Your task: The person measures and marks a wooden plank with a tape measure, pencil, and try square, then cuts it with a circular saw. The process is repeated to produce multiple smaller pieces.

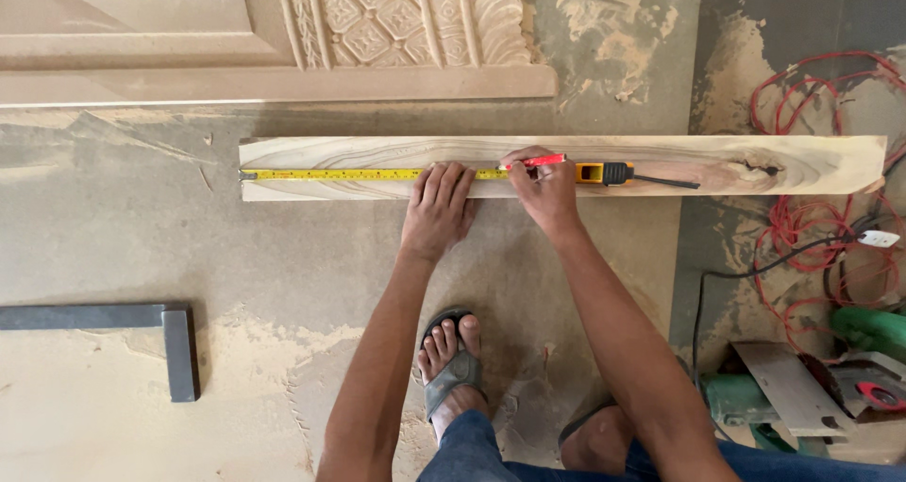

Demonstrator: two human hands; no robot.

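Observation:
A long pale wooden plank (774, 164) lies across the dusty floor. A yellow tape measure (330, 174) is stretched along it from its left end to the yellow and black case (604, 172). My left hand (438, 208) lies flat on the plank, fingers pressing down on the tape. Just to its right, my right hand (543, 191) holds a red pencil (536, 161) with its tip at the tape.
A carved wooden panel (396, 29) lies beyond the plank. A metal try square (175, 345) rests at the left. Red cable (821, 95) coils at the right, beside a green power saw (812, 388). Sawdust covers the floor. My sandalled foot (453, 369) is below my hands.

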